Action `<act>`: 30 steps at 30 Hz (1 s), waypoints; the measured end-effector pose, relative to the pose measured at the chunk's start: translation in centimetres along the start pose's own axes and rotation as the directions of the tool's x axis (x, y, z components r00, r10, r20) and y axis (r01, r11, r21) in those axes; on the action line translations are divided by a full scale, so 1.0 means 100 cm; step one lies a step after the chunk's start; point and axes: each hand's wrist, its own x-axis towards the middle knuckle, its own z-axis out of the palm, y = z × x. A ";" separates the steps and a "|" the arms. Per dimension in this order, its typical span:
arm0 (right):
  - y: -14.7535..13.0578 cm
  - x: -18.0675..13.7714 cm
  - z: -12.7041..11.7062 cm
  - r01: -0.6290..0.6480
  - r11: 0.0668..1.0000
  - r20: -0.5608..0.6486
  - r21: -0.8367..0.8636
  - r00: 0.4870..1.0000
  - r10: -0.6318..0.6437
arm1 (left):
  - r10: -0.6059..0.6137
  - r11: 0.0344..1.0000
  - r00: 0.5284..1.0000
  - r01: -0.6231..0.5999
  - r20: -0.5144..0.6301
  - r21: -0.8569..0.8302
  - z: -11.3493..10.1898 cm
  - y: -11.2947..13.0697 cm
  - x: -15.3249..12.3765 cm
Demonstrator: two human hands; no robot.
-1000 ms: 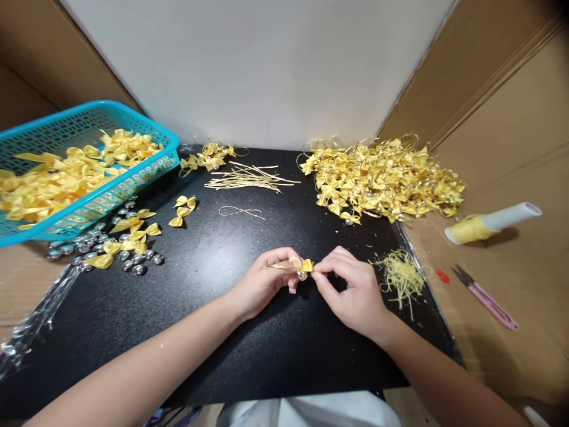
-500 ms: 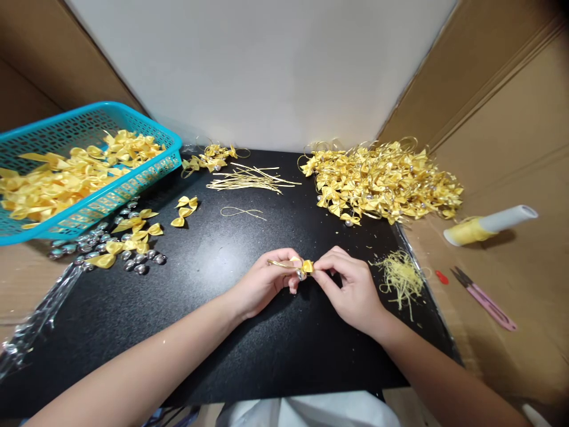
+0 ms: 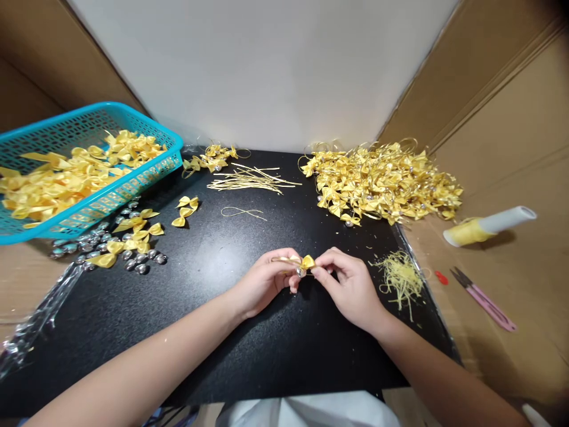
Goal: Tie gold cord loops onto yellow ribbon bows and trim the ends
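Over the middle of the black mat [image 3: 213,332], my left hand [image 3: 262,283] and my right hand [image 3: 351,287] meet, both pinched on a small yellow ribbon bow [image 3: 306,262]. A silver bead [image 3: 301,272] sits under the bow and a gold cord loop [image 3: 284,260] runs from it across my left fingers. Fingers of both hands are curled close together around the bow.
A teal basket [image 3: 146,172] of yellow ribbon pieces stands at the left. Loose bows and silver beads [image 3: 133,255] lie below it. Gold cord strands [image 3: 249,177], a heap of finished bows [image 3: 382,181], thread trimmings [image 3: 400,279], a thread spool [image 3: 484,225] and pink snips [image 3: 484,299] lie around.
My right hand has closed in a little toward the left, and the bow has risen slightly between the fingers. Everything else on the mat stays put.
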 end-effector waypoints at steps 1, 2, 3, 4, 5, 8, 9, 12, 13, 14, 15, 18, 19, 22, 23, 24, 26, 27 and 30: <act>0.000 0.000 0.000 -0.010 1.000 0.002 0.009 1.000 0.010 | -0.002 1.000 1.000 0.002 0.000 0.000 0.000 0.000 0.000; 0.000 0.000 0.000 -0.021 1.000 0.004 0.021 1.000 0.021 | -0.002 1.000 1.000 0.002 0.000 0.000 0.000 0.000 0.000; 0.000 0.000 0.000 -0.033 0.999 0.007 0.037 0.999 0.032 | -0.003 1.000 1.000 0.003 0.000 0.000 0.001 0.000 0.000; 0.001 0.001 0.001 -0.045 0.997 0.010 0.056 0.999 0.045 | -0.005 1.000 1.000 0.005 0.001 -0.001 0.001 0.001 0.000; 0.001 0.001 0.001 -0.058 0.995 0.015 0.077 0.998 0.057 | -0.005 1.000 1.000 0.005 0.002 -0.003 0.001 0.001 0.000; 0.002 0.001 0.002 -0.098 0.985 0.030 0.144 0.995 0.095 | -0.005 1.000 1.000 0.005 0.016 -0.010 0.000 0.001 0.000; 0.003 0.001 0.003 -0.113 0.980 0.036 0.165 0.993 0.109 | -0.004 1.000 1.000 0.004 0.021 -0.012 0.000 0.001 0.000; 0.004 0.001 0.003 -0.152 0.967 0.052 0.207 0.988 0.144 | -0.001 1.000 1.000 0.001 0.030 -0.016 0.000 0.001 0.001; 0.004 0.001 0.003 -0.159 0.964 0.054 0.212 0.987 0.151 | 0.001 1.000 1.000 0.000 0.031 -0.017 -0.001 0.001 0.001; 0.004 0.001 0.003 -0.163 0.963 0.055 0.215 0.986 0.155 | 0.003 1.000 0.999 -0.002 0.032 -0.018 -0.001 0.001 0.001; 0.004 0.001 0.003 -0.165 0.962 0.055 0.215 0.986 0.157 | 0.004 1.000 0.999 -0.004 0.033 -0.019 -0.001 0.001 0.001; 0.004 0.002 0.003 -0.161 0.963 0.052 0.215 0.987 0.153 | 0.004 1.000 0.999 -0.003 0.039 -0.019 -0.001 0.001 0.001; 0.003 0.002 0.003 -0.156 0.964 0.050 0.214 0.988 0.149 | 0.002 1.000 0.999 -0.001 0.040 -0.019 -0.001 0.001 0.001; 0.003 0.002 0.003 -0.140 0.967 0.047 0.214 0.990 0.132 | 0.000 1.000 0.999 0.001 0.049 -0.024 -0.001 0.001 0.001; 0.002 0.002 0.003 -0.137 0.967 0.047 0.215 0.990 0.130 | 0.000 1.000 0.999 0.001 0.052 -0.027 -0.001 0.001 0.001; 0.002 0.002 0.003 -0.136 0.967 0.047 0.215 0.991 0.129 | 0.000 1.000 0.998 0.002 0.055 -0.030 -0.001 0.001 0.001; 0.002 0.002 0.003 -0.135 0.968 0.045 0.213 0.991 0.128 | -0.004 0.999 0.998 0.006 0.056 -0.033 -0.002 0.001 0.001; 0.002 0.002 0.003 -0.132 0.969 0.042 0.209 0.991 0.126 | -0.008 0.999 0.998 0.010 0.055 -0.033 -0.002 0.001 0.001; 0.001 0.002 0.003 -0.104 0.980 0.027 0.167 0.995 0.101 | -0.013 0.999 0.998 0.014 0.055 -0.031 -0.002 0.002 0.001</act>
